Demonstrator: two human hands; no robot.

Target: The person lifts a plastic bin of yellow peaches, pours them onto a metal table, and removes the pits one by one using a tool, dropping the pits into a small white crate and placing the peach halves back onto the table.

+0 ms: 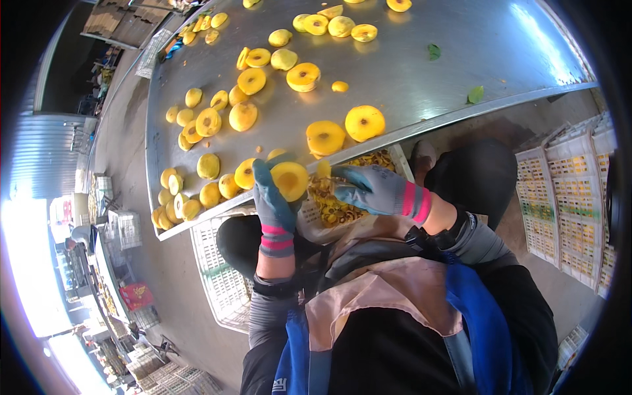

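Note:
My left hand [274, 197], in a grey and teal work glove with pink bands, holds a halved yellow peach [289, 181], its cut face turned up. Close by on the right is my gloved right hand [371, 191], fingers curled, its tips near a small yellow peach piece [323, 169]. Whether it grips a slim tool is unclear. Below and between the hands stands a crate of peach pits and scraps [340, 210]. Two large peach halves, one a cut half [365, 123], lie at the edge of the metal table [395, 84], just beyond my hands.
Several more peaches and halves [243, 116] are spread over the table's left and far parts. Two green leaves, one a near leaf [475, 95], lie at right. White plastic crates stand at my left [222, 276] and right [563, 207]. A person [81, 236] is far left.

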